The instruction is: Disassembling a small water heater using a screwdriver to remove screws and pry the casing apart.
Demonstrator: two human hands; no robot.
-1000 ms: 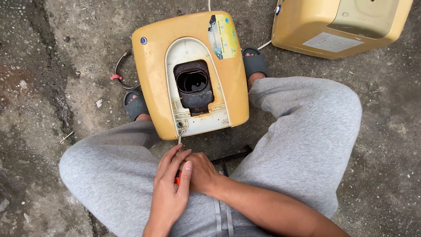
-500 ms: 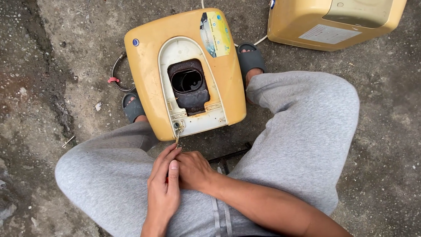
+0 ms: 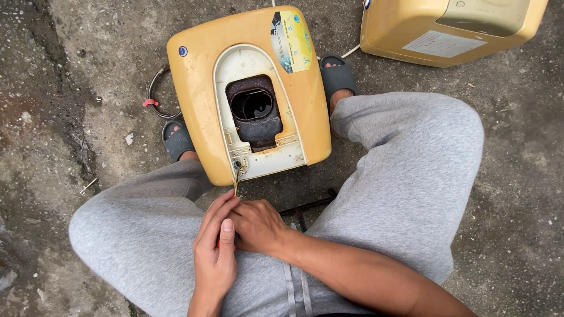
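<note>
A yellow water-heater casing lies on the ground between my feet, with a white inner panel and a dark rusty round opening. A thin screwdriver shaft runs from my hands up to a fitting at the panel's lower edge. My left hand wraps the tool's handle, of which only a sliver of red shows. My right hand closes over the same handle from the right, touching the left hand. Both hands rest above my grey trousers.
A second yellow casing lies at the top right. A curved hose with a red tag sits left of the heater. A white cord runs between the casings. A dark tool lies under my legs. The rough concrete ground is cracked at left.
Both hands stay clasped on the screwdriver at the panel's lower edge. The view has shifted slightly; my left fingers have slid a little along the handle.
</note>
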